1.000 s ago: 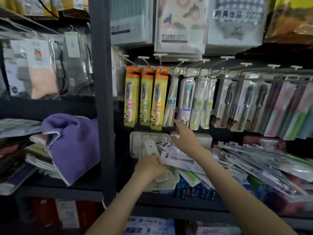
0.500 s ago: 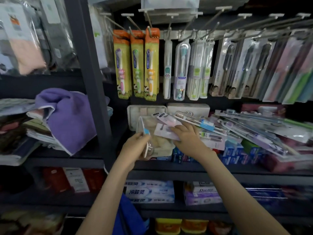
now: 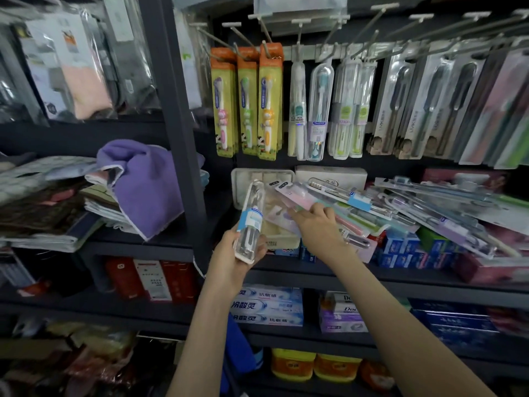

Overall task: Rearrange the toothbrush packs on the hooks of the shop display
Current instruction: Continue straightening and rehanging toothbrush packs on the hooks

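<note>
My left hand [image 3: 232, 259] grips the clear, blue-labelled plastic toothbrush tube [image 3: 252, 216] near-upright, below the far metal hooks [image 3: 298, 35]; my right hand [image 3: 317, 230] touches the pink flat pack [image 3: 289, 197], grip undeterminable.

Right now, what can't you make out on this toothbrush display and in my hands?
- Head view, right hand: whether it pinches a pack from the loose pile; its own back hides the thumb.
- Head view, clear toothbrush case gripped by the left hand: the label print is too small and blurred to read.
- Head view, rightmost hanging packs: cut off by the right edge and smeared.
</note>
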`<action>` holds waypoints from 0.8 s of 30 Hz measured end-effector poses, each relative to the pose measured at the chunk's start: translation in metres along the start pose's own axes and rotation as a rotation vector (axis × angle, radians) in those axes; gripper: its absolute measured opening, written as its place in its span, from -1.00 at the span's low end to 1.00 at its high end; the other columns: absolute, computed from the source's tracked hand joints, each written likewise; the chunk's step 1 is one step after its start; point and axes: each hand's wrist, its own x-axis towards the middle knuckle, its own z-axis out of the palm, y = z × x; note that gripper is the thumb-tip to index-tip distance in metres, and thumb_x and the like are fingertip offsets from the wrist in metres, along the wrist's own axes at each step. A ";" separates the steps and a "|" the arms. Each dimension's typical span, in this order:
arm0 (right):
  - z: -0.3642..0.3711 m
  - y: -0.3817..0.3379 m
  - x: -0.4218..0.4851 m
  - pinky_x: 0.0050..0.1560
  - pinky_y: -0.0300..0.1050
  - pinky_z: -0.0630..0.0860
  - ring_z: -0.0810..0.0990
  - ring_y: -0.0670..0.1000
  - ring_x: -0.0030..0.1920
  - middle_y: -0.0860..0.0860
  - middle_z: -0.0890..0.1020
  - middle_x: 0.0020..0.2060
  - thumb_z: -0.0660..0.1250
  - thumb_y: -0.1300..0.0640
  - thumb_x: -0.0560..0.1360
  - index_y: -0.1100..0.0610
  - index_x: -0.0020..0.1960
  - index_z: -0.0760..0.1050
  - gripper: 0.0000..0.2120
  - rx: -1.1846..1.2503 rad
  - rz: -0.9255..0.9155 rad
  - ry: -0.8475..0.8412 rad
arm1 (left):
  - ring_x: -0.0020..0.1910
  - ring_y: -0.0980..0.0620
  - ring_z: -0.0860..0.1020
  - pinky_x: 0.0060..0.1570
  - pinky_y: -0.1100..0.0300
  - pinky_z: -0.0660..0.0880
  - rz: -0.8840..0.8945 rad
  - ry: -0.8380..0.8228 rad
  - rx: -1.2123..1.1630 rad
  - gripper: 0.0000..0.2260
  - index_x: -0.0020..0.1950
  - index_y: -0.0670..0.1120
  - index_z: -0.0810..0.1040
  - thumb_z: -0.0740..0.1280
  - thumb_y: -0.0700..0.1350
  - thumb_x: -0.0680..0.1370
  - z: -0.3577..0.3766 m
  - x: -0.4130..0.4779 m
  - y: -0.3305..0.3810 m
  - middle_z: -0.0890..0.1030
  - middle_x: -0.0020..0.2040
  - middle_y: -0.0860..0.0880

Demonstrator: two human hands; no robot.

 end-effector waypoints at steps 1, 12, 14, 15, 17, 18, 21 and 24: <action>0.000 -0.003 0.001 0.29 0.07 0.16 0.31 0.11 0.24 0.00 0.45 0.33 0.10 0.26 0.55 0.02 0.48 0.15 -0.48 0.011 -0.004 -0.032 | -0.08 -0.08 0.60 -0.36 0.21 0.58 0.020 -0.003 -0.037 -0.76 0.17 -0.16 0.50 0.10 -0.21 0.61 -0.003 -0.002 0.000 0.60 0.01 -0.22; 0.002 -0.026 0.043 0.26 0.07 0.37 0.34 0.18 0.32 0.12 0.33 0.42 0.15 0.22 0.55 0.06 0.48 0.14 -0.49 0.309 -0.027 -0.167 | -0.12 -0.07 0.64 -0.02 0.02 0.53 0.105 -0.011 -0.010 -0.77 0.10 -0.07 0.53 0.10 -0.24 0.62 -0.038 -0.018 0.008 0.69 -0.13 -0.14; 0.001 -0.028 0.045 0.23 0.07 0.39 0.38 0.19 0.29 0.12 0.36 0.39 0.16 0.20 0.55 0.09 0.46 0.18 -0.52 0.333 -0.010 -0.149 | -0.09 -0.13 0.62 -0.01 0.01 0.53 0.104 -0.023 -0.005 -0.77 0.12 -0.06 0.52 0.10 -0.23 0.63 -0.043 -0.020 0.010 0.67 -0.09 -0.19; 0.000 -0.030 0.045 0.23 0.06 0.39 0.40 0.19 0.28 0.12 0.37 0.39 0.15 0.18 0.56 0.10 0.46 0.18 -0.52 0.331 -0.007 -0.144 | -0.06 -0.15 0.60 -0.01 0.01 0.53 0.103 -0.028 -0.007 -0.77 0.14 -0.06 0.52 0.10 -0.23 0.63 -0.045 -0.021 0.010 0.65 -0.07 -0.20; 0.001 -0.033 0.040 0.27 0.05 0.36 0.40 0.21 0.29 0.12 0.33 0.41 0.14 0.17 0.58 0.12 0.47 0.17 -0.53 0.280 -0.006 -0.130 | -0.02 -0.19 0.59 -0.01 0.00 0.54 0.114 -0.034 -0.016 -0.77 0.15 -0.06 0.52 0.11 -0.23 0.63 -0.049 -0.021 0.010 0.65 -0.05 -0.21; 0.002 -0.034 0.038 0.29 0.05 0.32 0.39 0.21 0.30 0.11 0.30 0.43 0.13 0.17 0.58 0.11 0.48 0.17 -0.53 0.238 -0.014 -0.118 | 0.01 -0.20 0.59 -0.01 0.00 0.54 0.123 -0.038 -0.021 -0.78 0.15 -0.06 0.52 0.11 -0.22 0.64 -0.050 -0.021 0.009 0.66 -0.04 -0.20; 0.006 -0.032 0.029 0.37 0.04 0.17 0.28 0.14 0.39 0.03 0.21 0.48 0.12 0.20 0.58 0.06 0.49 0.15 -0.50 0.194 -0.031 -0.084 | 0.07 -0.22 0.58 0.00 0.00 0.56 0.126 -0.047 -0.040 -0.76 0.23 -0.09 0.49 0.11 -0.19 0.64 -0.048 -0.021 0.005 0.67 0.01 -0.18; -0.003 -0.031 0.019 0.35 -0.04 0.17 0.26 0.09 0.41 0.01 0.27 0.46 0.14 0.21 0.57 0.05 0.47 0.23 -0.53 0.327 -0.028 -0.029 | 0.05 -0.19 0.61 0.03 -0.01 0.56 0.110 -0.086 -0.014 -0.72 0.33 -0.10 0.44 0.09 -0.19 0.65 -0.043 -0.020 0.000 0.62 0.11 -0.23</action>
